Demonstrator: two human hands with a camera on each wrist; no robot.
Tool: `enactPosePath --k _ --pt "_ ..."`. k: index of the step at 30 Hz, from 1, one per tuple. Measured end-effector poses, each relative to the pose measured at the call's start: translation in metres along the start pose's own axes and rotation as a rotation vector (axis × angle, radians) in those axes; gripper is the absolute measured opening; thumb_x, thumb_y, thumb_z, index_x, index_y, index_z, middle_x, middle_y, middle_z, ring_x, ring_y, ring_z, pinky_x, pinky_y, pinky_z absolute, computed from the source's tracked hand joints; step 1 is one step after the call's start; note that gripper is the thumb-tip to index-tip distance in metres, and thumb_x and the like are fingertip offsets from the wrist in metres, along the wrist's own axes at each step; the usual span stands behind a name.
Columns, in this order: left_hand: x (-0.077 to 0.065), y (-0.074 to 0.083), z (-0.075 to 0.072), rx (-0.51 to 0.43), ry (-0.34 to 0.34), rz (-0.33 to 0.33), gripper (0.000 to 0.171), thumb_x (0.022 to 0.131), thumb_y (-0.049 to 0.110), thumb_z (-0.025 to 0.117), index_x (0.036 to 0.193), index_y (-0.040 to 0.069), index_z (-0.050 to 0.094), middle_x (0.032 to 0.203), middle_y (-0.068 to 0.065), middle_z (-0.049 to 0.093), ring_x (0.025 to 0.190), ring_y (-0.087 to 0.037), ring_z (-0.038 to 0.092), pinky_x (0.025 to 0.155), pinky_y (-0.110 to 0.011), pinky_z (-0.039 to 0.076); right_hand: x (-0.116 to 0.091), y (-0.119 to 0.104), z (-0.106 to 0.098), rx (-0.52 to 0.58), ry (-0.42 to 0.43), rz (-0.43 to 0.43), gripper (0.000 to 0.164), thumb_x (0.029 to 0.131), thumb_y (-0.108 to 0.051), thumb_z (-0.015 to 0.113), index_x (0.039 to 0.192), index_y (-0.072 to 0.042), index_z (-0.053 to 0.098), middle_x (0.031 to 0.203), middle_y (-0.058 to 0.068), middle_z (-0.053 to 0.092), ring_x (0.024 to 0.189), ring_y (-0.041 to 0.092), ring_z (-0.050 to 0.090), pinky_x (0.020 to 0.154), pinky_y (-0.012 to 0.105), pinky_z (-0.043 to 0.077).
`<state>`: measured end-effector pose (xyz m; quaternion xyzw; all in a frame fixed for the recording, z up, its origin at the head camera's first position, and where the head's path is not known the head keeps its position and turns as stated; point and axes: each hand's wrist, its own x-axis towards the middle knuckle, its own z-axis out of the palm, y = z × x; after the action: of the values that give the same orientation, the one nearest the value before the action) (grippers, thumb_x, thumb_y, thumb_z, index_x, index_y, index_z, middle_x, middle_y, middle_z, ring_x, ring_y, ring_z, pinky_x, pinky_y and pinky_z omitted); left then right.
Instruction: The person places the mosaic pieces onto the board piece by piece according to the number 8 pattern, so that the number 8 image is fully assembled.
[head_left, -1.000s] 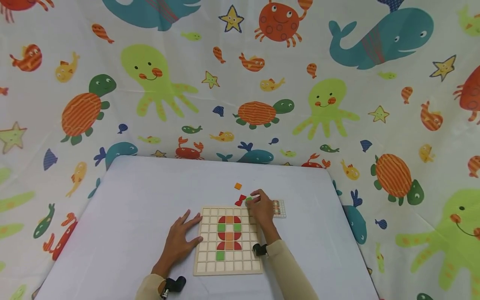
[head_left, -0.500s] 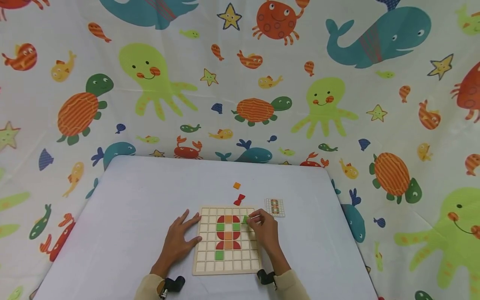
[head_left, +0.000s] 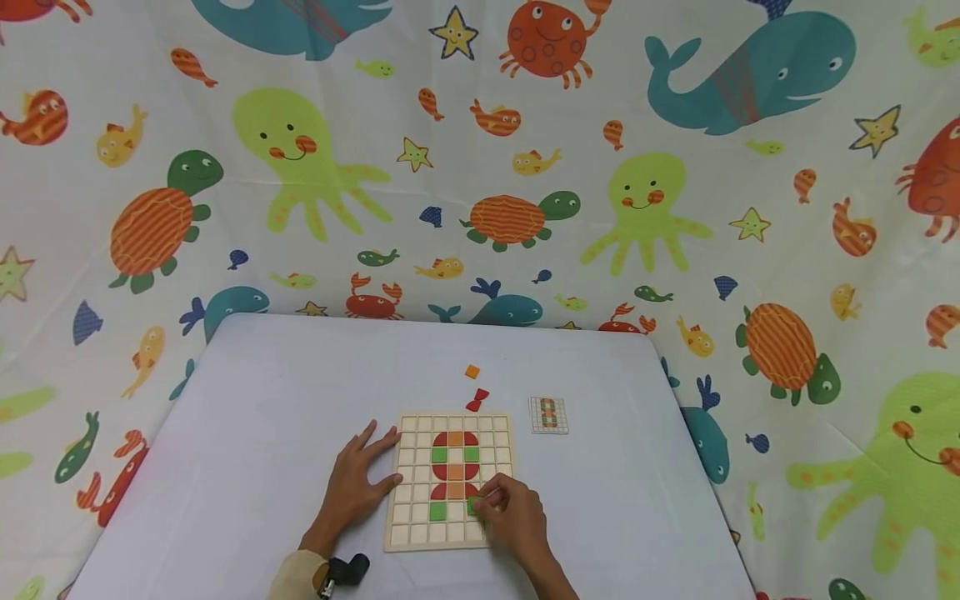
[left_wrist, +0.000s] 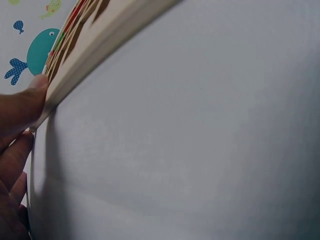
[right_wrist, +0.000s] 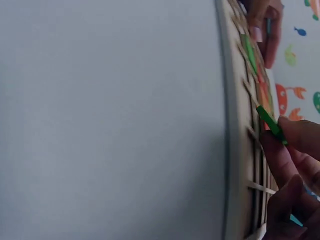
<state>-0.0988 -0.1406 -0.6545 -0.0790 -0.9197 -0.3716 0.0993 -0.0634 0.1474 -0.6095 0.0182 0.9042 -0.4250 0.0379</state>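
A wooden grid board (head_left: 420,533) lies on the white table, with red, orange and green tiles set in its middle columns. My right hand (head_left: 516,518) pinches a green square tile (right_wrist: 270,122) between thumb and fingertips, over the lower right part of the board. In the right wrist view the tile is tilted, one edge right at the grid's dividers. My left hand (head_left: 356,487) rests along the board's left edge, fingers spread, thumb and fingertips touching the frame. A placed green tile (head_left: 438,511) sits in the same row, left of the held one.
Beyond the board lie two red pieces (head_left: 477,400), tips together, and an orange square tile (head_left: 472,372). A pattern card (head_left: 549,415) with a small printed grid lies to the right of them. A sea-animal cloth (head_left: 517,167) hangs behind the table.
My right hand picked up the green tile beyond the board and brought it toward me, down to the lower right of the pattern. My left hand has stayed at the board's edge.
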Motion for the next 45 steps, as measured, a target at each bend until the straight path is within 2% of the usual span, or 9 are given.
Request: enactPosePath --k 4,10,18,23,32,35,39,45 --pt "-0.001 0.001 0.000 -0.006 0.013 0.002 0.069 0.079 0.020 0.091 0.143 0.011 0.067 0.158 -0.023 0.054 0.150 -0.052 0.044 0.122 -0.072 0.032 -0.008 0.001 0.006 -0.067 0.014 0.013 0.019 0.082 -0.022 0.091 0.085 -0.028 0.073 0.067 -0.018 0.066 0.052 0.001 0.043 0.046 0.022 0.029" --pt "-0.001 0.001 0.001 -0.011 0.001 -0.003 0.069 0.081 0.021 0.090 0.145 0.012 0.066 0.158 -0.020 0.055 0.151 -0.051 0.043 0.123 -0.072 0.031 -0.008 -0.001 0.007 -0.131 0.014 0.041 0.020 0.082 -0.025 0.091 0.086 -0.030 0.072 0.068 -0.020 0.064 0.054 0.000 0.046 0.048 0.022 0.033" --pt "0.000 0.001 0.000 -0.009 -0.008 0.000 0.069 0.081 0.020 0.090 0.145 0.011 0.066 0.160 -0.022 0.053 0.152 -0.050 0.043 0.123 -0.071 0.032 -0.006 -0.002 0.011 -0.170 0.032 0.043 0.024 0.080 -0.024 0.093 0.084 -0.031 0.070 0.067 -0.019 0.058 0.057 0.001 0.045 0.050 0.022 0.034" --pt "0.001 0.000 0.000 -0.005 -0.005 0.009 0.069 0.081 0.021 0.090 0.145 0.011 0.066 0.159 -0.022 0.053 0.151 -0.050 0.043 0.122 -0.071 0.032 -0.005 -0.002 0.013 -0.156 0.040 0.051 0.025 0.079 -0.021 0.093 0.082 -0.030 0.070 0.066 -0.018 0.058 0.058 0.001 0.045 0.050 0.023 0.034" --pt "0.000 -0.001 0.000 -0.009 -0.020 -0.003 0.070 0.082 0.022 0.090 0.146 0.011 0.065 0.159 -0.020 0.054 0.153 -0.049 0.042 0.123 -0.071 0.031 -0.001 -0.007 0.007 -0.198 -0.003 0.021 0.021 0.077 -0.018 0.091 0.079 -0.027 0.072 0.063 -0.018 0.057 0.058 0.000 0.048 0.050 0.022 0.036" --pt "0.000 -0.001 0.000 -0.005 -0.016 -0.003 0.070 0.081 0.021 0.090 0.146 0.011 0.065 0.159 -0.019 0.055 0.153 -0.049 0.042 0.123 -0.071 0.031 0.004 -0.008 0.003 -0.166 -0.014 0.024 0.019 0.077 -0.015 0.090 0.079 -0.024 0.073 0.062 -0.015 0.058 0.057 0.002 0.050 0.048 0.023 0.037" --pt "-0.001 -0.001 0.000 -0.001 0.000 0.002 0.070 0.080 0.021 0.091 0.145 0.011 0.066 0.157 -0.019 0.057 0.152 -0.050 0.043 0.123 -0.071 0.032 0.016 -0.011 -0.002 -0.094 0.005 0.012 0.015 0.081 -0.018 0.090 0.082 -0.022 0.075 0.064 -0.012 0.061 0.058 0.004 0.052 0.047 0.023 0.039" --pt "0.000 -0.001 0.001 0.006 -0.004 -0.002 0.070 0.081 0.022 0.091 0.145 0.012 0.066 0.157 -0.018 0.057 0.152 -0.049 0.043 0.124 -0.070 0.032 0.049 -0.012 -0.006 -0.016 0.069 -0.051 0.014 0.086 -0.024 0.089 0.091 -0.022 0.077 0.074 -0.009 0.067 0.061 0.005 0.054 0.050 0.021 0.042"
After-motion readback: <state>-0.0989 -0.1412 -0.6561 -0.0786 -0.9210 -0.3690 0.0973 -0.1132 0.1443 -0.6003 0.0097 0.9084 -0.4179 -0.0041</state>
